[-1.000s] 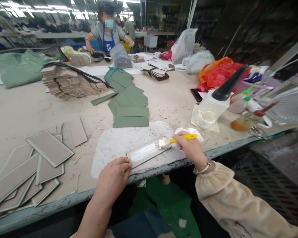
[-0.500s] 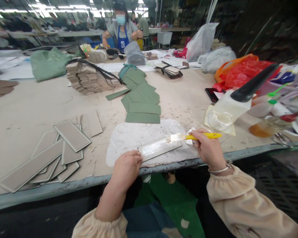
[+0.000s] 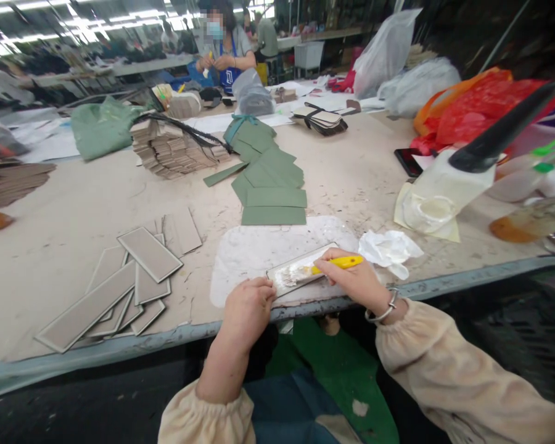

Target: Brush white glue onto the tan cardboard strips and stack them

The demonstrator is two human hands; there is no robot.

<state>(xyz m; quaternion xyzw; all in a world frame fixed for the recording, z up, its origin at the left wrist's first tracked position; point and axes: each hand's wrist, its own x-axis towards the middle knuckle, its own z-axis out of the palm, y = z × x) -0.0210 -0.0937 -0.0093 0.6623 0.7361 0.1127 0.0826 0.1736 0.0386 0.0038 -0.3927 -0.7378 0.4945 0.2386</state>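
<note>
My left hand [image 3: 250, 308] presses its closed fingers on the left end of a thin flat panel [image 3: 281, 285] coated with wet white paste. My right hand [image 3: 358, 283] grips the yellow handle of a brush [image 3: 340, 263]; its white-smeared bristles touch the panel's left-middle part. Beneath the panel lies a white sheet [image 3: 235, 246] at the table's front edge. Crumpled white paper [image 3: 391, 250] is just beyond my right hand. To the left, several taupe panels with pale borders [image 3: 152, 253] lie in a loose heap. Overlapping green pieces [image 3: 275, 206] are spread behind the sheet.
A white plastic container with a black tapered part [image 3: 469, 188] stands on yellow paper at right, near a phone [image 3: 407, 162] and red bags [image 3: 481, 114]. Bundled taupe pieces [image 3: 166, 148] and a green bag [image 3: 104, 126] sit farther back. A masked co-worker [image 3: 229, 58] is across the table.
My right hand has brought the brush leftward along the panel, uncovering the crumpled paper. The view has shifted slightly. The co-worker's hands have come together.
</note>
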